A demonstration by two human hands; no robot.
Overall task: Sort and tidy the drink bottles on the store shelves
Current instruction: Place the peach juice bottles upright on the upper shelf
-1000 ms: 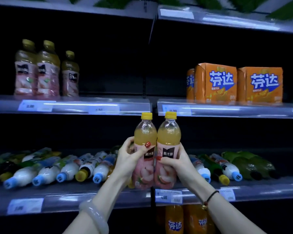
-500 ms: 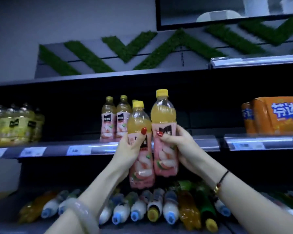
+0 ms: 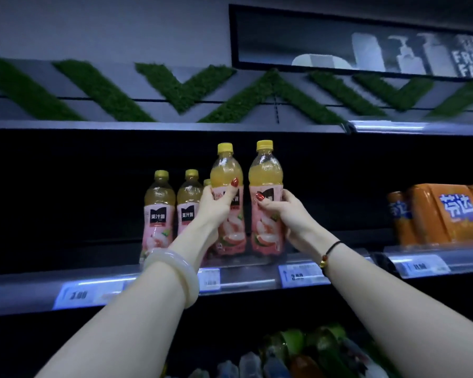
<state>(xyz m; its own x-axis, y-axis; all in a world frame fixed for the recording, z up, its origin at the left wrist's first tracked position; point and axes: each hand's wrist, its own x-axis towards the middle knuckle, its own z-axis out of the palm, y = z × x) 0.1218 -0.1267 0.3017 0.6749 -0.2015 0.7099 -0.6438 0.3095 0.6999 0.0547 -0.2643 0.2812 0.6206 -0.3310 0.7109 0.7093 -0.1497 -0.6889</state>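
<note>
Two yellow-capped juice bottles with pink labels stand upright at the front of the upper shelf (image 3: 251, 279). My left hand (image 3: 216, 203) grips the left juice bottle (image 3: 227, 170) around its middle. My right hand (image 3: 281, 211) grips the right juice bottle (image 3: 265, 170) the same way. Their bases are at the shelf surface, just behind the front rail. To their left stand matching bottles (image 3: 159, 211), with a third one mostly hidden behind my left hand.
Orange multipacks (image 3: 443, 214) sit on the same shelf at the right. Price tags (image 3: 298, 275) line the front rail. On the lower shelf, several mixed bottles (image 3: 298, 353) lie on their sides. The dark shelf space between my bottles and the orange packs holds nothing.
Both hands lifted the two bottles from in front of the lower shelf up to the upper shelf and moved them apart, beside the matching bottles. The view tilted upward.
</note>
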